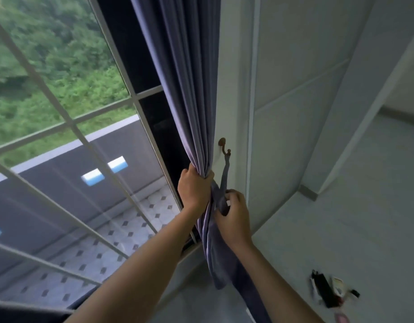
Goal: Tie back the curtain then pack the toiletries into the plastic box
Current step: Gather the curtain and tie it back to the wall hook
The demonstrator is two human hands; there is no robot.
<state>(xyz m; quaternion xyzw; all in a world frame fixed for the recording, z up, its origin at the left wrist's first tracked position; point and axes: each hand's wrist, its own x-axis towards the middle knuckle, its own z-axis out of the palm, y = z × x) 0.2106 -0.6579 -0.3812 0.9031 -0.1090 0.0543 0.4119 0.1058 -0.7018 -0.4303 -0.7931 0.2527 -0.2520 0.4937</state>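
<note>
A grey-purple curtain (pixel 185 89) hangs gathered at the right side of the window. My left hand (pixel 193 185) grips the bunched folds at about hook height. A brown wall hook (pixel 224 145) sits just right of the curtain, and a matching tie-back strap (pixel 224 176) hangs from it. My right hand (pixel 234 213) holds the lower part of that strap, close against the curtain. Several small toiletries (pixel 329 292) lie on the white surface at the lower right, blurred. No plastic box shows in the head view.
A large window with white bars (pixel 68 122) fills the left, with trees and a tiled balcony outside. White wall panels (pixel 289 101) stand right of the hook. A white ledge or floor (pixel 341 229) spreads to the right.
</note>
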